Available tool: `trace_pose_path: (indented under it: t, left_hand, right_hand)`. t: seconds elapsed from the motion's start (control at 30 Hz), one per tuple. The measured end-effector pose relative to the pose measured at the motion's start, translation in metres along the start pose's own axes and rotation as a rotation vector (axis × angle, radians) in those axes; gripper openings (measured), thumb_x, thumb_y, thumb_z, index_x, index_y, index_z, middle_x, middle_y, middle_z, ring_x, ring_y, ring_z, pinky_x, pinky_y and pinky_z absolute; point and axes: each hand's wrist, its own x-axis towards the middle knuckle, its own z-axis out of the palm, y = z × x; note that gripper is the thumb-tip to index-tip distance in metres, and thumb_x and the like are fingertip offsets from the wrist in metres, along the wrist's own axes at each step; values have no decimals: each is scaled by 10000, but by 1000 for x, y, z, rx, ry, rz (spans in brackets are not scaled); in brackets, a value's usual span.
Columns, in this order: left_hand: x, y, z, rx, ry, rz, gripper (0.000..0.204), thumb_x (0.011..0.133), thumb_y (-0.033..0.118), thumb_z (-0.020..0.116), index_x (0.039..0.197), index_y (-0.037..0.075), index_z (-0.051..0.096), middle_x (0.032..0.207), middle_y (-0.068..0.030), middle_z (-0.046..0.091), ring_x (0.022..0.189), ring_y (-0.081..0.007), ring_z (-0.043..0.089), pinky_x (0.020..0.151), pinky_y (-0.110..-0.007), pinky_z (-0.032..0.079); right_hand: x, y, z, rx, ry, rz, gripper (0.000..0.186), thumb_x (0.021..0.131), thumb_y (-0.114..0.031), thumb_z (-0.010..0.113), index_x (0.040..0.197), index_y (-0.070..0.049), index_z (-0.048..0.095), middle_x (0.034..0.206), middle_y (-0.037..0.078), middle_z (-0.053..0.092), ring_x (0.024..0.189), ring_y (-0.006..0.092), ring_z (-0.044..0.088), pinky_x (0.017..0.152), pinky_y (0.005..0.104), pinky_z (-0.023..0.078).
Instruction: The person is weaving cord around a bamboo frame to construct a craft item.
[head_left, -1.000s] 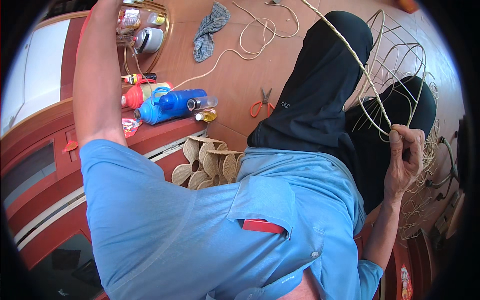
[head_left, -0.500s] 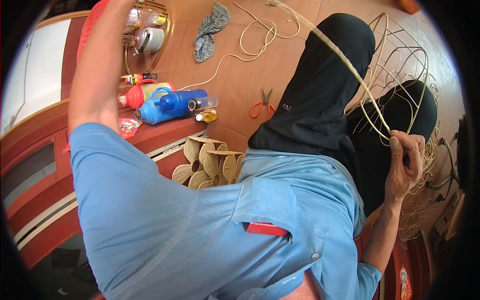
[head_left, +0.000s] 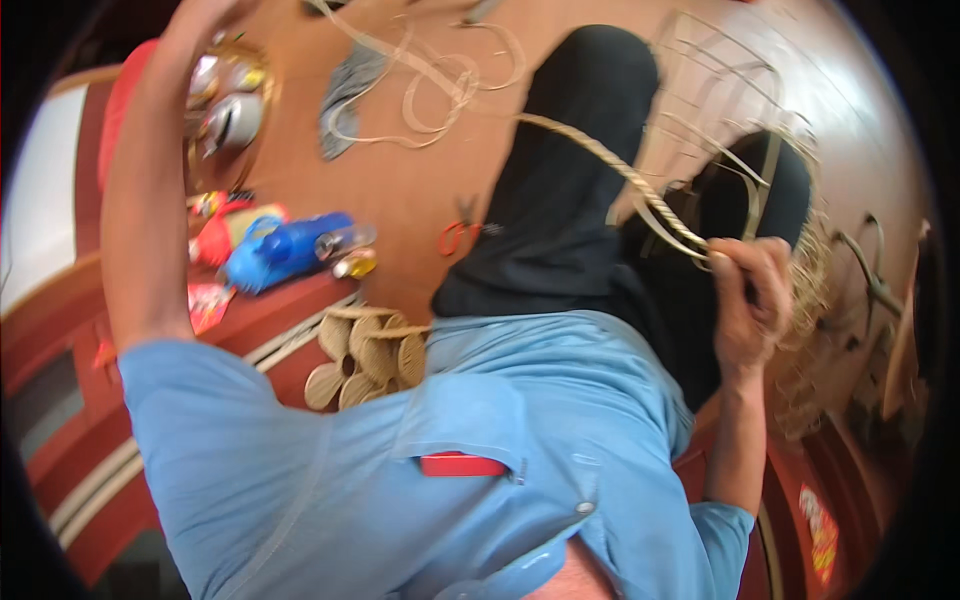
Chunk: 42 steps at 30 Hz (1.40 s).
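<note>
Pale twisted-fibre cord now hangs lower | right hand pinching it, probably to lock the twist | left hand far left, can't tell grip

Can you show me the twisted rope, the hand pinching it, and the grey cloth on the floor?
Twisted rope point(head_left: 627, 172): head view, on its thick twisted stretch.
Right hand point(head_left: 750, 300): head view, on the middle of the hand.
Grey cloth point(head_left: 353, 77): head view, on its upper part.

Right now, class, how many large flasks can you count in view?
2: the blue flask, left of the orange-handled tool, and the red-and-beige flask, partly behind it. Others may be hidden.
</note>
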Motion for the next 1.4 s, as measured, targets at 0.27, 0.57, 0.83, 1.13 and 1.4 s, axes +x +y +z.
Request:
trace_pose_path:
  t: [0.27, 0.57, 0.83, 1.13, 1.4]
  left_hand:
    - [-398, 174, 10, -967, -1078, 307, 287, 1022, 41, 688, 1299, -6, 746, 1145, -113, 757, 1077, -174, 734, 950, -298, 576]
    - [-447, 184, 54, -1227, -1224, 123, 704, 1027, 45, 679, 1680, 73, 415, 1268, -96, 691, 1135, -182, 673, 1021, -348, 558]
    - [-453, 215, 50, -767, -732, 792, 212, 1028, 101, 711, 853, 14, 628, 705, -127, 602, 629, -312, 633, 600, -411, 507]
    - [-434, 220, 14, -895, -1042, 537, 231, 1091, 163, 655, 931, -1, 688, 735, -99, 622, 627, -210, 616, 603, -354, 480]
    - [-405, 195, -24, -862, -1205, 294, 197, 1082, 160, 672, 987, 2, 740, 724, -9, 606, 610, -53, 529, 565, -266, 416]
  right_hand:
    - [-6, -2, -10, -47, -5, 43, 146, 885, -75, 878, 1018, -45, 824, 833, 26, 603, 750, 169, 554, 636, 310, 456]
    - [-4, -2, -22, 30, -89, 55, 234, 837, 19, 695, 1047, -22, 789, 857, 106, 592, 748, 228, 603, 657, 358, 510]
    - [-8, 6, -18, 55, -77, 30, 239, 803, -7, 727, 1027, -65, 788, 841, 84, 600, 722, 224, 609, 641, 357, 516]
    - [-9, 1, -17, 97, -58, 101, 289, 771, -51, 842, 1046, -130, 803, 871, 27, 605, 701, 153, 607, 635, 315, 523]
    - [-13, 8, -10, 68, 11, 31, 238, 801, -177, 934, 996, -151, 801, 788, 11, 608, 685, 182, 592, 607, 346, 475]
